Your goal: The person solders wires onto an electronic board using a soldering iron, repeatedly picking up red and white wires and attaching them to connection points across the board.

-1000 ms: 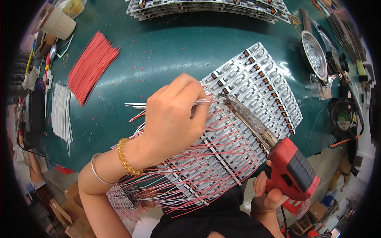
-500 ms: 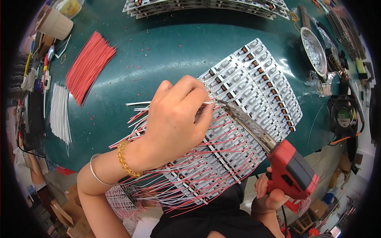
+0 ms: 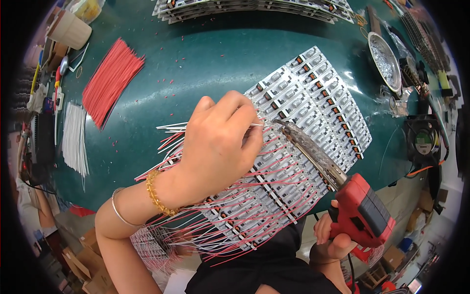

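Your left hand (image 3: 215,147) pinches a thin white wire (image 3: 171,126) flat against the panel of small white circuit boards (image 3: 313,108) on the green table (image 3: 196,63), so its end sits at the pad. Your right hand (image 3: 330,240) is closed around the red soldering gun (image 3: 362,208), tip angled down beside your fingertips to reach that joint.

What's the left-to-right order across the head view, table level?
White wire bundle → red wire bundle → left hand pinching a white wire → soldering iron in the right hand → metal dish → small fan.
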### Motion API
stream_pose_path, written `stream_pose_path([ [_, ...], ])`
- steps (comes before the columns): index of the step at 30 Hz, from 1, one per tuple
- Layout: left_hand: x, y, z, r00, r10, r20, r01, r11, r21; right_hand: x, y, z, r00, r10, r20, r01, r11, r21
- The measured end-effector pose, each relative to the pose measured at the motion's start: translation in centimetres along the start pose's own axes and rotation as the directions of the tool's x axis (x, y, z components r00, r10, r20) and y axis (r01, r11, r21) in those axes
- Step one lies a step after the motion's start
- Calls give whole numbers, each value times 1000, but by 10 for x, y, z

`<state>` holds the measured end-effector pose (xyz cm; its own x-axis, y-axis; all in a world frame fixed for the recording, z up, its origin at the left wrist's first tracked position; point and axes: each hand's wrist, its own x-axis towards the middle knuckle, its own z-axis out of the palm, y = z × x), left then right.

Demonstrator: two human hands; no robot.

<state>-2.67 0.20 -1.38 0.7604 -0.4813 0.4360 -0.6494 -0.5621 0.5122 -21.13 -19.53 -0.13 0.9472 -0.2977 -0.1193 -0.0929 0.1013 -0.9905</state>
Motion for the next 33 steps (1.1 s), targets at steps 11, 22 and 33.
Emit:
stream_pose_path([
  [11, 2, 8, -12, 988, -65, 143, 80, 992, -102, -4, -6, -2, 999, -5, -42, 8, 999, 53],
  [22, -2, 14, 0, 995, -59, 76, 66, 994, -82, -5, 2, -9, 1000, 21, 8, -21, 996, 83],
  [33, -1, 15, 3, 997, -42, 58, 42, 999, -9, -11, 8, -20, 991, 22, 130, -32, 997, 77],
])
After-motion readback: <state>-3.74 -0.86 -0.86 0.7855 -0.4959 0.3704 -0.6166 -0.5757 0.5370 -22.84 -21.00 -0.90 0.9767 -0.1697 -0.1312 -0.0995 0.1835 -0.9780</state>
